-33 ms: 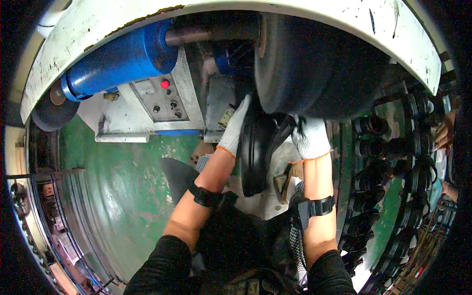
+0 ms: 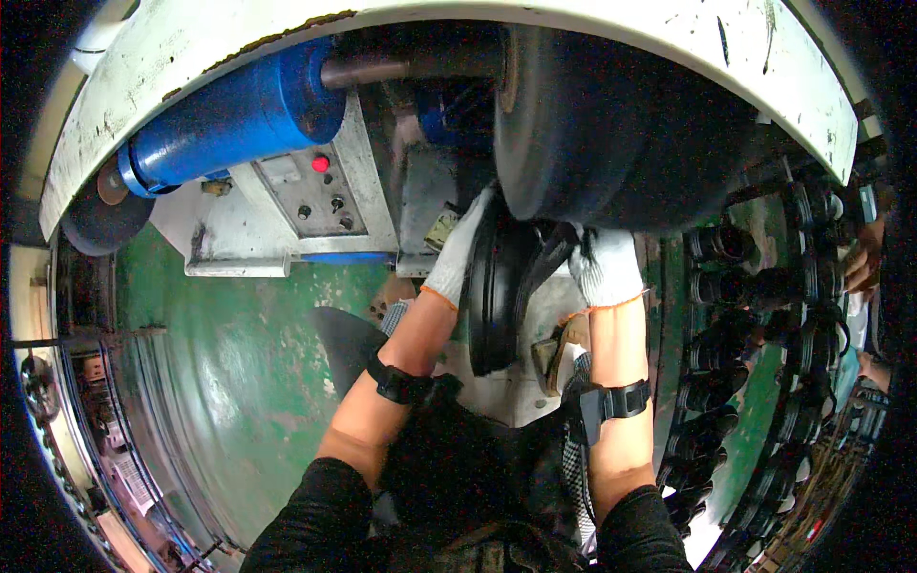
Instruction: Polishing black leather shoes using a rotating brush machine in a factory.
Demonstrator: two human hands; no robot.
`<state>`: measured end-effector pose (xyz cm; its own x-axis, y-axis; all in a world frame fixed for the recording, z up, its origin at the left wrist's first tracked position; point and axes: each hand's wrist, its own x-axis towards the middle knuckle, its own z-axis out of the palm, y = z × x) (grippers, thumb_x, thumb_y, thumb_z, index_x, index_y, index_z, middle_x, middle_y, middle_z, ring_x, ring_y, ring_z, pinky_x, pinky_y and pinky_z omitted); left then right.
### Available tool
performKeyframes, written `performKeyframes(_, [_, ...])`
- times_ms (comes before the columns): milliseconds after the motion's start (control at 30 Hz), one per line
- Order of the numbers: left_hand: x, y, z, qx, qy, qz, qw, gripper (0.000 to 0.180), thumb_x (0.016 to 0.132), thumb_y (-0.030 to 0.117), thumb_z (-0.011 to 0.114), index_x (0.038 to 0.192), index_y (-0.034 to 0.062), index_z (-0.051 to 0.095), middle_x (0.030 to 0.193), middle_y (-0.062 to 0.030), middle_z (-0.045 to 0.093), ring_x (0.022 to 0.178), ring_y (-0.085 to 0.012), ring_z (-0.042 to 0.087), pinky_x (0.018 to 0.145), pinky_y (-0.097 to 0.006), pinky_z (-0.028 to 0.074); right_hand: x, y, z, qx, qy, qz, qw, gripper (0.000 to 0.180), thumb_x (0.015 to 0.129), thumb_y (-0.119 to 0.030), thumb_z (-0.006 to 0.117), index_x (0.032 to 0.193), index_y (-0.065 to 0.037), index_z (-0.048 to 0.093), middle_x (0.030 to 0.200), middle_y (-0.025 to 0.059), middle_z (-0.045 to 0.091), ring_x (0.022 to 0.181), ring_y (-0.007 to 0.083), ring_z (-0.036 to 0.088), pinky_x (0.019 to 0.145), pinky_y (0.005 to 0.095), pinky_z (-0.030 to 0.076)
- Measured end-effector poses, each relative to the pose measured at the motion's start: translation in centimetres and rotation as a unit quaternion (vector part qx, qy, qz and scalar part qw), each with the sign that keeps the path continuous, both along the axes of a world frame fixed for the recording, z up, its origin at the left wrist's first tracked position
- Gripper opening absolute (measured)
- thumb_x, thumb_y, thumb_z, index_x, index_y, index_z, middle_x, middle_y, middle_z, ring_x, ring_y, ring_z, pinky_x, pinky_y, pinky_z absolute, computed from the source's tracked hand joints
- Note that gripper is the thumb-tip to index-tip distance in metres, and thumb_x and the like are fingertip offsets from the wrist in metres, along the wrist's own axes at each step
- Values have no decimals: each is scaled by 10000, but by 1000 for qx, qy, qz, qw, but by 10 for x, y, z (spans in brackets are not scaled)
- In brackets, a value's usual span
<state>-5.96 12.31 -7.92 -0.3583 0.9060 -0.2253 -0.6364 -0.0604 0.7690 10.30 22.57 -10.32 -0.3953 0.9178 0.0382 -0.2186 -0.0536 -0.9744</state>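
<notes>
A black shoe (image 2: 495, 310) with a thick sole hangs upright between my hands, its sole side turned left. My left hand (image 2: 462, 250), in a white knit glove with an orange cuff, grips the shoe along its left side; the fingertips run into shadow. On the other side, my right hand (image 2: 606, 265), gloved alike and stained dark, is closed around the shoe's strap-like upper part. Just above both hands is a large dark buffing wheel (image 2: 611, 134), blurred as if spinning. The shoe's upper end lies beneath its edge, and whether they touch is hidden.
A white curved hood (image 2: 458, 13) arches over the wheel. To the left are a blue cylinder housing (image 2: 229, 119), a control panel (image 2: 320, 196) with a red button, and a smaller dark wheel (image 2: 105, 215). Racks of black shoes (image 2: 721, 286) stand at right, near another person's hand (image 2: 864, 256).
The shoe has shifted slightly upward toward the wheel, its lower end a little higher. My left hand has moved slightly with it, and the right hand has barely moved.
</notes>
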Motion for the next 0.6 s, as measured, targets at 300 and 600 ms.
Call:
performKeyframes(300, [6,-17,31,145,557,-72,815,421,995,298,322,1308,32,418,1268,-129,533,1111,-260,539,1007,-361,398,14,-1,53,444,-458,-54,768,488,755,-31,535,1240,3,499,1304,217,484,1231,389,410,1070,398,310])
performKeyframes(600, [25,19,-21,202,483,75,849,380,981,188,299,1292,20,439,1266,-139,533,1144,-277,526,1026,-393,395,57,18,63,405,-480,46,777,245,786,-102,552,998,-12,637,1017,243,620,954,444,566,832,428,473])
